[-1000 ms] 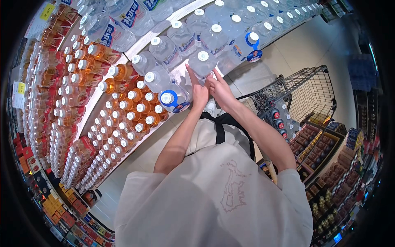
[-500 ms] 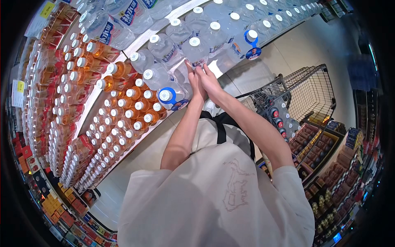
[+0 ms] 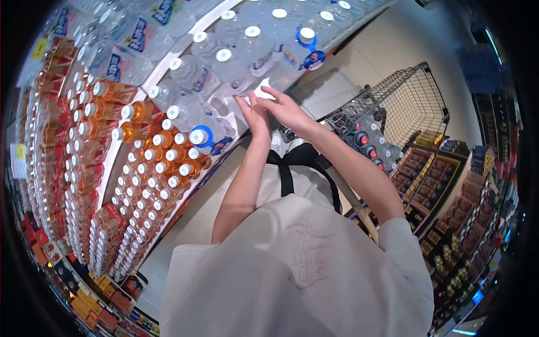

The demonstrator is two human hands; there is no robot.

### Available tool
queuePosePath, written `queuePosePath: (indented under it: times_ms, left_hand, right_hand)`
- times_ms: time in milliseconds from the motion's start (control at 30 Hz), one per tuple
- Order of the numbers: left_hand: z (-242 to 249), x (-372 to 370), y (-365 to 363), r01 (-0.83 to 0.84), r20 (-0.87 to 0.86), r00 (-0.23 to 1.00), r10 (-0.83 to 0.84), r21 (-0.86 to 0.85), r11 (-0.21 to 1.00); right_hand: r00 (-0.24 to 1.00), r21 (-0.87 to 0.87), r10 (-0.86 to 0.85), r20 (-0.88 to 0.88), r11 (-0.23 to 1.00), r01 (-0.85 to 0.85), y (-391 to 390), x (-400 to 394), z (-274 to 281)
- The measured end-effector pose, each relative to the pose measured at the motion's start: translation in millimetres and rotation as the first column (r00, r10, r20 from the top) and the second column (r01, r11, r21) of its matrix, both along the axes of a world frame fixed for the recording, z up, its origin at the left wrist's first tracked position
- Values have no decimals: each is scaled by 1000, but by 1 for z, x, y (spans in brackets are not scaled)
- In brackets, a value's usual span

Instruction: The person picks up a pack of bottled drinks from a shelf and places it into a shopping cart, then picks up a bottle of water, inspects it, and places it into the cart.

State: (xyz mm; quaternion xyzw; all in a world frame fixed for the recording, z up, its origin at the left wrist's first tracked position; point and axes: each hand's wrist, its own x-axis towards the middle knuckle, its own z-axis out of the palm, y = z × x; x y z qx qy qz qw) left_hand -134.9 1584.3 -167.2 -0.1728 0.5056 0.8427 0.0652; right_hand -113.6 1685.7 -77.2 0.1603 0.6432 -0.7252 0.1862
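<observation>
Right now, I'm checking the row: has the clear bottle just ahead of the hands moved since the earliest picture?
Yes. Against the left blue-collared bottle, the clear bottle has shifted deeper onto the shelf, farther from its front.

The left hand point(image 3: 256, 119) and right hand point(image 3: 287, 114) are positioned close together at the front edge of the shelf point(image 3: 261, 85), fingers extended and spread; contact between them cannot be determined. A clear bottle with a white cap point(image 3: 227, 66) stands just beyond the fingertips, in a group of similar bottles. To the left of the hands, a bottle with a blue neck tag point(image 3: 218, 145) stands at the shelf front. Orange bottles point(image 3: 163, 166) with white caps fill the adjoining section. To the right, a wire shopping cart point(image 3: 420, 106) stands on the floor point(image 3: 375, 49), carrying bottles with dark-and-red caps point(image 3: 361, 139).
</observation>
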Motion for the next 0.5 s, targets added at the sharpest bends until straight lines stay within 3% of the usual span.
queuePosePath:
  times_ms: [33, 133, 200, 267, 333, 367, 400, 467, 500]
  left_hand:
    - [23, 16, 4, 3, 57, 998, -5, 28, 1000]
    - [44, 47, 8, 145, 108, 985, -134, -104, 984]
    - [79, 73, 7, 382, 84, 922, -378, -33, 924]
    - [96, 93, 14, 452, 93, 890, -446, -58, 890]
    - [109, 103, 26, 447, -184, 829, -529, -352, 822]
    - [116, 104, 36, 395, -296, 797, -526, -401, 826]
    - [117, 106, 43, 419, -292, 785, -547, -401, 815]
    - [120, 109, 55, 487, -409, 554, -725, -546, 681]
    - [130, 113, 64, 552, -371, 483, -793, -575, 605]
  right_hand:
    - [999, -26, 0, -40, 1000, -1, 13, 16, 0]
    - [985, -99, -113, -129, 990, 100, 46, 77, 44]
    - [981, -151, -169, -95, 977, 154, 76, 120, 59]
    - [951, -166, -294, -93, 947, 276, 101, 157, 69]
    - [888, -110, -454, -77, 889, 445, 128, 188, 69]
    - [848, -69, -525, -74, 851, 521, 144, 199, 62]
    - [804, -28, -591, -68, 806, 591, 161, 209, 52]
    - [757, 45, -653, -38, 755, 654, 194, 223, 21]
    - [745, 83, -667, 16, 744, 663, 211, 227, 3]
